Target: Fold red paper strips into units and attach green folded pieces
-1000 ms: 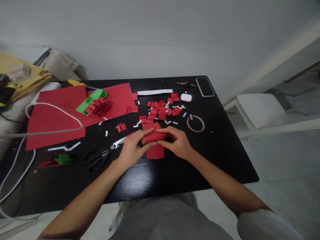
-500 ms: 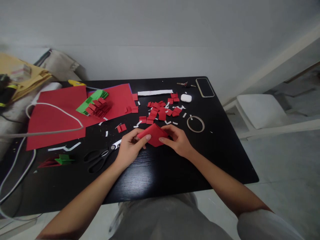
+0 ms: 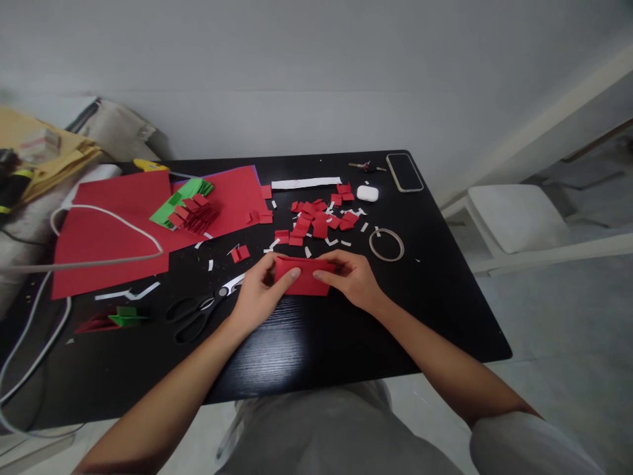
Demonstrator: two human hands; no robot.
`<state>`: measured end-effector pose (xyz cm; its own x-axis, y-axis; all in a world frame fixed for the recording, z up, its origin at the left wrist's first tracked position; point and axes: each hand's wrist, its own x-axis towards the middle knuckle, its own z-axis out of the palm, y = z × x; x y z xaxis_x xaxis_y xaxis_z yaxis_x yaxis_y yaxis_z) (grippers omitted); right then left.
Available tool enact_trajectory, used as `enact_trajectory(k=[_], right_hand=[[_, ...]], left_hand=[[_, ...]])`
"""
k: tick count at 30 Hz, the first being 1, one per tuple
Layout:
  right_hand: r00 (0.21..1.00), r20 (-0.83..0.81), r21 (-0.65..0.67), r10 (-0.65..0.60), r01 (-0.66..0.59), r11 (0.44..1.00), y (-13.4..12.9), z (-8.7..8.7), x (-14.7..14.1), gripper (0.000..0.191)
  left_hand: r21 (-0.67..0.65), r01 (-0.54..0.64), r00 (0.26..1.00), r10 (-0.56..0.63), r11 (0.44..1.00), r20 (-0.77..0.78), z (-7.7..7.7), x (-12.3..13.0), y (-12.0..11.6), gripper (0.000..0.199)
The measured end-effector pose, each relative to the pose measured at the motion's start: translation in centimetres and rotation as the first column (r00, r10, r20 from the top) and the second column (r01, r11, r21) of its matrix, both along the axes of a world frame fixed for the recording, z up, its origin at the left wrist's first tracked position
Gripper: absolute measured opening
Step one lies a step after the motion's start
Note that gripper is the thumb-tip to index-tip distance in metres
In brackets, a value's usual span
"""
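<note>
A folded piece of red paper (image 3: 305, 280) is held between both hands over the black table. My left hand (image 3: 262, 287) pinches its left side, thumb on the near face and fingers behind. On the right side, my right hand (image 3: 350, 277) grips it the same way, thumb on the near face. The paper's long top edge shows a fold. Scissors (image 3: 195, 313) with black handles lie beside my left hand, blade tips hidden by it. Beyond the hands is a loose pile of small folded red paper pieces (image 3: 320, 227) among white paper scraps (image 3: 345, 244).
Large red paper sheets (image 3: 113, 237) lie on the left, with green folded paper (image 3: 195, 188) on top. A white cable (image 3: 109, 265) crosses that side. At the back right are a phone (image 3: 404, 173), keys (image 3: 367, 167), a white earbud case (image 3: 367, 193) and a wire ring (image 3: 386, 245).
The red paper has gone from a pointed, diamond-like shape to a flatter rectangle with a straight top edge. Both hands keep hold of it in nearly the same place.
</note>
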<state>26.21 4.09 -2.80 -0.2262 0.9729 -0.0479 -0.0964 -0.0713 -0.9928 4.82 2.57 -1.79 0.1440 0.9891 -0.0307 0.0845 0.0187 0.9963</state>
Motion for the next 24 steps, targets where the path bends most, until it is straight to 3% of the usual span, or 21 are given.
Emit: enact_trajectory(k=[10, 15, 19, 24], right_hand=[[0.998, 0.024, -0.008, -0.056, 0.056, 0.998, -0.1, 0.4, 0.0, 0.025], [0.994, 0.051, 0.001, -0.102, 0.102, 0.995, 0.0, 0.4, 0.0, 0.022], [0.989, 0.077, 0.028, -0.129, 0.127, 0.992, 0.1, 0.4, 0.0, 0.023], [0.98, 0.129, 0.063, -0.152, 0.145, 0.987, 0.0, 0.4, -0.1, 0.027]], left_hand=[[-0.061, -0.041, 0.999, 0.042, 0.997, 0.015, 0.4, 0.0, 0.4, 0.036], [0.027, -0.039, 0.997, 0.037, 0.999, 0.074, -0.4, 0.1, 0.2, 0.039], [0.189, -0.031, 0.996, 0.047, 0.981, -0.077, -0.6, -0.1, 0.2, 0.034], [0.237, 0.042, 0.975, 0.013, 0.97, -0.224, -0.3, -0.3, 0.3, 0.021]])
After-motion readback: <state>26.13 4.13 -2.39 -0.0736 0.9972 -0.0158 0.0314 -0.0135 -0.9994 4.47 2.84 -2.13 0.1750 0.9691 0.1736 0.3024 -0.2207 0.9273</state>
